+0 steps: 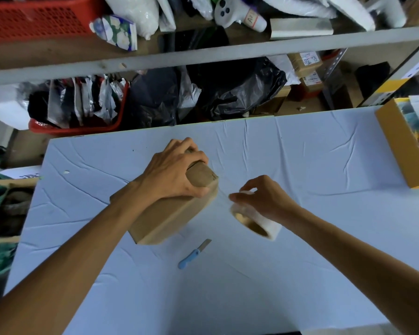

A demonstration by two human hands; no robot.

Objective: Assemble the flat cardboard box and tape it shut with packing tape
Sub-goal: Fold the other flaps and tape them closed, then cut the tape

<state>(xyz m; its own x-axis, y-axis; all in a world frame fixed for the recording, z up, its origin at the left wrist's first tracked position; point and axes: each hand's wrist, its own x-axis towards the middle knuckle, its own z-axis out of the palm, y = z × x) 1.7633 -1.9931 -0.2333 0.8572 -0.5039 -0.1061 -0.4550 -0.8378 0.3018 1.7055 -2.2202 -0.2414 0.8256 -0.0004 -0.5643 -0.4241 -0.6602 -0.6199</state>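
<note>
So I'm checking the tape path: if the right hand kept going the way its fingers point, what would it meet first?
The right hand, holding the tape roll, points left toward the cardboard box. It would likely meet the box's near end first, just below the left hand; depth is unclear.

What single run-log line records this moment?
stage: taping | left hand: presses box flaps | right hand: holds tape roll beside box | knife: lying on table
</note>
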